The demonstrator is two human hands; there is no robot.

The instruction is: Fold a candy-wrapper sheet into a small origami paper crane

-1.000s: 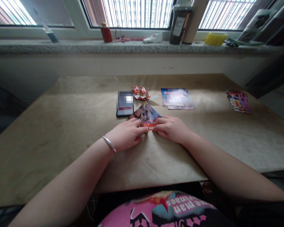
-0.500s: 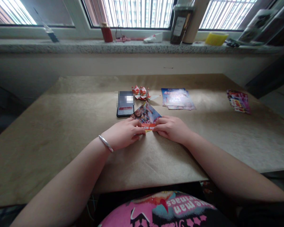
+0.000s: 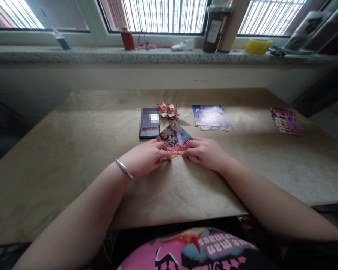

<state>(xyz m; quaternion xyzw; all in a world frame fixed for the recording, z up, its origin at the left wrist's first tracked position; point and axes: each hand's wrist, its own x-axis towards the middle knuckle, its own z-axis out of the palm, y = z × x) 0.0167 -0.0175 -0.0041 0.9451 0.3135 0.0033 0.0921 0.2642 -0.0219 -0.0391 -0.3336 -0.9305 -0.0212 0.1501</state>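
Note:
A folded sheet of printed paper (image 3: 175, 135), pointed at the far end, lies on the table between my hands. It carries a colourful picture and a red band with white lettering near its lower edge. My left hand (image 3: 146, 155), with a silver bangle at the wrist, has its fingers curled on the paper's left lower side. On the right lower side, my right hand (image 3: 204, 152) pinches the edge with thumb and fingers. Parts of the paper are hidden under the fingers of both hands.
A phone (image 3: 149, 125) lies beyond my left hand, beside red-and-white folded paper pieces (image 3: 168, 110). Printed sheets (image 3: 212, 117) are stacked to the right, with more colourful papers (image 3: 284, 120) at the far right. Bottles and a yellow roll (image 3: 258, 46) stand on the sill.
My left hand has shifted slightly to the left along the paper's lower edge, uncovering more of the red band's lettering. My right hand stays in place.

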